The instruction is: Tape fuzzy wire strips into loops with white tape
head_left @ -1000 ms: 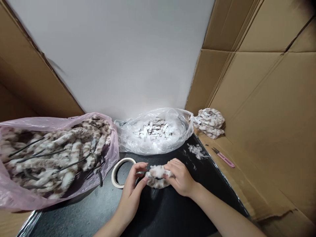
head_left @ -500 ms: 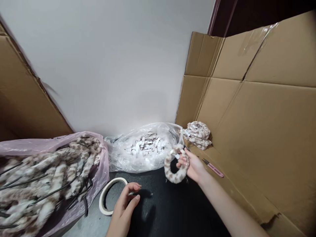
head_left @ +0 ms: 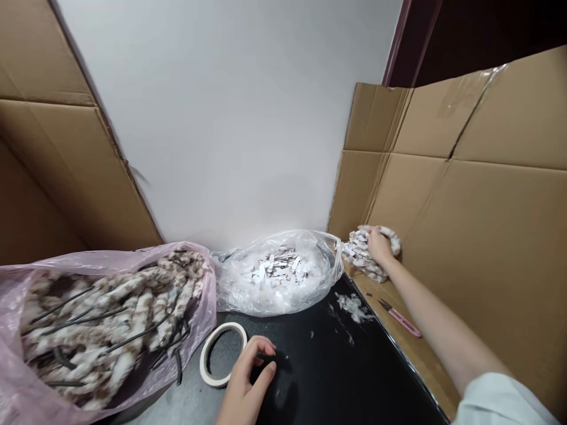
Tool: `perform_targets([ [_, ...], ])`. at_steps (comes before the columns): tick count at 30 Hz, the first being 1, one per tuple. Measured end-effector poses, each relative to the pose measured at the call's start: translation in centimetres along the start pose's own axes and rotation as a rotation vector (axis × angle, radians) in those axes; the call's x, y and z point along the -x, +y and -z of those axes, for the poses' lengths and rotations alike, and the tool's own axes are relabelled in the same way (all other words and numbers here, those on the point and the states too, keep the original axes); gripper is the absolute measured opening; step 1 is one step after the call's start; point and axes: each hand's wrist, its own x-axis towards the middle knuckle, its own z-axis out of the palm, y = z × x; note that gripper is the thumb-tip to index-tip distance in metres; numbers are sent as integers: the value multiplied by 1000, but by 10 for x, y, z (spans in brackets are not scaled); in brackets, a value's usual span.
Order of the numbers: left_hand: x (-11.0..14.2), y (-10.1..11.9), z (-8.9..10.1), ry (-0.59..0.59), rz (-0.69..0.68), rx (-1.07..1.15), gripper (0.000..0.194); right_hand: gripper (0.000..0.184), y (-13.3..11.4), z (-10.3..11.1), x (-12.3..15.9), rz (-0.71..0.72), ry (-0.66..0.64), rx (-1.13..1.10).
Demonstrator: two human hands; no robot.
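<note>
At the far right, my right hand is closed on a fluffy brown-and-white fur ring, on top of a stack of similar rings with white tags. My left hand hovers above the black table, fingers curled and apart with nothing between them. Just left of it lies a roll of cream tape. Pink-handled thread snips rest on the cardboard below my right forearm.
An open pink bag of furry strips with dark cords fills the left. A clear plastic bag holds white tags. Loose fluff lies on the table. Cardboard walls stand at both sides.
My right hand has carried the fur ring from over the table to the stack at the right. The left hand keeps much the same pose. The view has shifted slightly.
</note>
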Motion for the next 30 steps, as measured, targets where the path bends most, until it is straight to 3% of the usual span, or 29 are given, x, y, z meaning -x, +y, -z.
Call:
perform_targets([
  [5,3,2,-2,-26,-5,-10,2,32,34,-25,12,-125,-114,240],
  [9,5,7,-3,-55,-24,-37,5,31,40,-18,2,-50,-160,330],
  [16,9,8,-8,-33,-89,-127,14,42,33,-14,1,86,-114,371],
  [20,2,18,0,8,-212,-248,12,36,36,-17,0,151,-153,371],
  [22,-7,29,20,64,-282,-436,9,33,39,-16,-3,167,-154,369],
  [24,-16,40,52,192,-245,-767,8,37,39,-10,-2,165,-125,368],
  [26,-22,47,93,255,-36,-1219,17,45,33,-2,4,183,-57,341],
  [30,-13,40,163,394,194,-1420,28,41,-4,14,39,427,103,106],
])
